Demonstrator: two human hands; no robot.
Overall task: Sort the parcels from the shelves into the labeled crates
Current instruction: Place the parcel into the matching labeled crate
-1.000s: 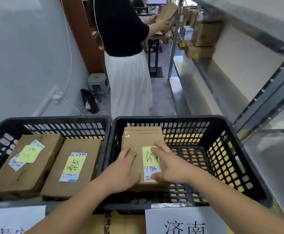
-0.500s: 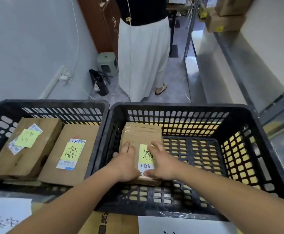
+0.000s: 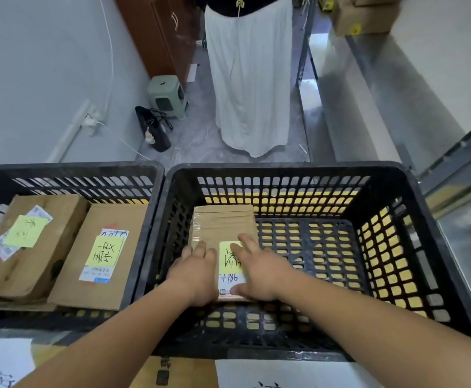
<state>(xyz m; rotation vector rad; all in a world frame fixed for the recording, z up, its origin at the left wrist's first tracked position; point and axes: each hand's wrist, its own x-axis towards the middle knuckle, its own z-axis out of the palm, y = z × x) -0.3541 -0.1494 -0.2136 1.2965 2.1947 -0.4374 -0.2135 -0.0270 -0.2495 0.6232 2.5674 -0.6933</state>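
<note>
A flat brown cardboard parcel [image 3: 223, 225] with a yellow sticky note lies on the floor of the right black crate [image 3: 307, 170], against its left wall. My left hand [image 3: 197, 273] lies flat on the parcel's near left part with fingers straight. My right hand [image 3: 259, 270] rests on its near right part, fingers spread over the note and the thumb at the near edge. The left black crate [image 3: 69, 169] holds two brown parcels [image 3: 29, 247] [image 3: 99, 256], each with a yellow note.
A person in a white skirt [image 3: 248, 74] stands just beyond the crates. A green stool [image 3: 167, 96] and a black bag [image 3: 153, 130] sit on the floor by the wall. Metal shelving [image 3: 452, 152] with boxes [image 3: 366, 18] runs along the right. White paper labels [image 3: 284, 373] lie before the crates.
The parcel has gone down with both hands to the floor of the right crate. The camera has tilted downward, so the standing person now shows only from the waist down.
</note>
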